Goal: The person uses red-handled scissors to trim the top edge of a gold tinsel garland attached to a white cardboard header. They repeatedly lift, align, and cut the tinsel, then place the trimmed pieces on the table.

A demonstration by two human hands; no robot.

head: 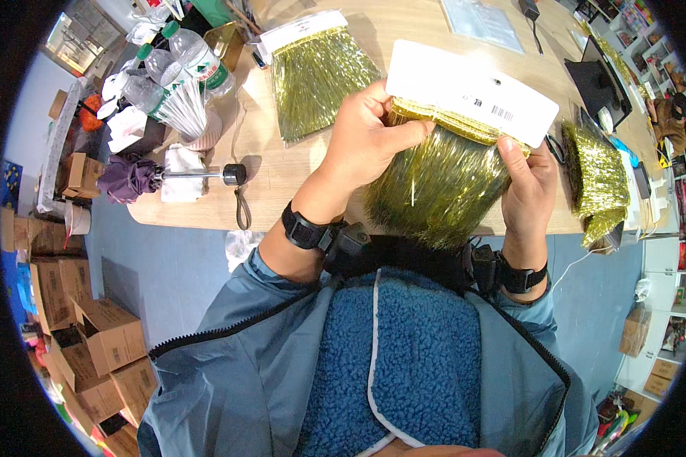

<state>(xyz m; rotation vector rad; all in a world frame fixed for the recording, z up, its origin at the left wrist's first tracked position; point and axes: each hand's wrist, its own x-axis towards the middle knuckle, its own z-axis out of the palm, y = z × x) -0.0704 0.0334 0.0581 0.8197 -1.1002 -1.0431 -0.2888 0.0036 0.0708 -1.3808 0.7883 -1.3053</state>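
Observation:
Between them, my left hand [365, 134] and my right hand [525, 177] hold a bundle of gold tinsel fringe [440, 177] by its banded top edge. A white header card [468, 94] with a barcode and a punched hole runs along that edge. My left thumb presses on the gold band, and my right thumb lies at its other end. A thin white strip [413, 193] hangs over the strands. The fringe hangs down past the table's front edge. Behind my left hand, a second carded pack of gold fringe [323, 80] lies flat on the wooden table [274, 177].
Left on the table are plastic bottles [197, 60], a cup of white sticks [197, 128] and a folded purple umbrella [128, 177]. To the right are loose gold tinsel [597, 171], scissors [555, 149] and a black screen [603, 83]. Clear plastic bags [483, 25] lie at the back.

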